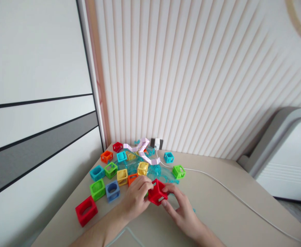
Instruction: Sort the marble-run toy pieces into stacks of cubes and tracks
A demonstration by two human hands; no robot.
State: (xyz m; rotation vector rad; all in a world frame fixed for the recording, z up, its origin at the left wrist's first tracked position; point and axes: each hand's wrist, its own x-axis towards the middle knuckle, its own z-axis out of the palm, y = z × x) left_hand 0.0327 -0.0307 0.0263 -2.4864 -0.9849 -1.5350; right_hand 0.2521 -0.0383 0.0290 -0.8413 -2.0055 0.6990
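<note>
A red open-sided cube [157, 192] is held between both hands near the table's front. My left hand [138, 196] grips its left side with bent fingers. From the right, my right hand [181, 211] pinches the same cube between thumb and fingers. Just beyond the hands lie a yellow cube [142, 168], another yellow cube [122, 177] and an orange cube partly hidden by my left hand. To the left are a blue cube [112, 191], a green cube [97, 189] and a larger red block [86, 211]. Something green shows slightly behind my left hand.
Translucent teal pieces [154, 169] and a pale pink zigzag piece [141, 149] lie behind. A teal cube [168, 157] and green cube [178, 172] stand at right. A white cable [222, 184] runs across the table [217, 209] from a plug by the ribbed wall.
</note>
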